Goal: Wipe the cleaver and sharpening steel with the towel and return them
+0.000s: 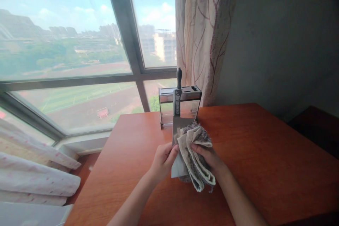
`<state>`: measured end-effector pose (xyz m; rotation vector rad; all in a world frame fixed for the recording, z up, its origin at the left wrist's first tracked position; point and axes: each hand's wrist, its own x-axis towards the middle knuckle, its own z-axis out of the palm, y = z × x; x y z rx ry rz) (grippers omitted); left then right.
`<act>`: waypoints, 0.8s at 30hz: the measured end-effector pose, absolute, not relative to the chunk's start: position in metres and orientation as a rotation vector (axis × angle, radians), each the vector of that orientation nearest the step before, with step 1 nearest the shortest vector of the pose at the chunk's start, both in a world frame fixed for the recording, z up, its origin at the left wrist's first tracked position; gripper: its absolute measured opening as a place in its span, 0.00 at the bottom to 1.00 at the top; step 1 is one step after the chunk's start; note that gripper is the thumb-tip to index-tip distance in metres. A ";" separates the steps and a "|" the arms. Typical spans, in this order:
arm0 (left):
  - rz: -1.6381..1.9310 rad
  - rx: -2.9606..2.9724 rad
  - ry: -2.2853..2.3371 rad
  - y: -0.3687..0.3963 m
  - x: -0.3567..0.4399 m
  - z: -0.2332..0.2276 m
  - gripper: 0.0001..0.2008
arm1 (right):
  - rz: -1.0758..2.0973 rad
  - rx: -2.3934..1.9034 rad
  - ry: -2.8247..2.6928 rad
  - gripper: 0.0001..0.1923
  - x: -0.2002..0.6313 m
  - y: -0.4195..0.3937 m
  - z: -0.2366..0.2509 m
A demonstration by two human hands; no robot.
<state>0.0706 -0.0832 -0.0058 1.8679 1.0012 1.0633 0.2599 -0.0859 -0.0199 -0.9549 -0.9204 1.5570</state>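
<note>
While the cleaver [178, 137] was held above the table [265, 155], its broad blade was gripped at the left edge by the left hand [162, 160], whose fingers [172, 152] were curled narrowly around that edge, the thumb lying on the near face. The blade was kept roughly upright, its dark handle pointing up and away from the person. A folded, grey-and-cream cloth [194, 155] was pressed against the right side of the blade by the right hand [209, 157]; the fingers [197, 147] of that hand were closed on the cloth, so that the cloth lay between them and the metal. The lower folds of the cloth hung down below the blade's bottom edge. Just behind the cleaver, at the far edge of the table, a metal knife block [185, 95] with a clear front was seen standing upright. Beyond it, a window [79, 42] and a patterned curtain [203, 24] were visible.
</note>
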 end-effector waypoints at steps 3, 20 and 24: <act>1.102 1.855 1.042 -0.082 0.066 -0.003 0.19 | 1.528 -1.010 -1.077 0.17 0.264 -0.087 -0.020; 1.210 1.715 1.147 -0.083 0.064 0.001 0.22 | 1.447 -0.776 -0.504 0.15 0.276 -0.078 -0.017; 1.193 1.710 1.108 -0.084 0.061 0.004 0.22 | 1.439 -0.870 -0.572 0.15 0.284 -0.078 -0.014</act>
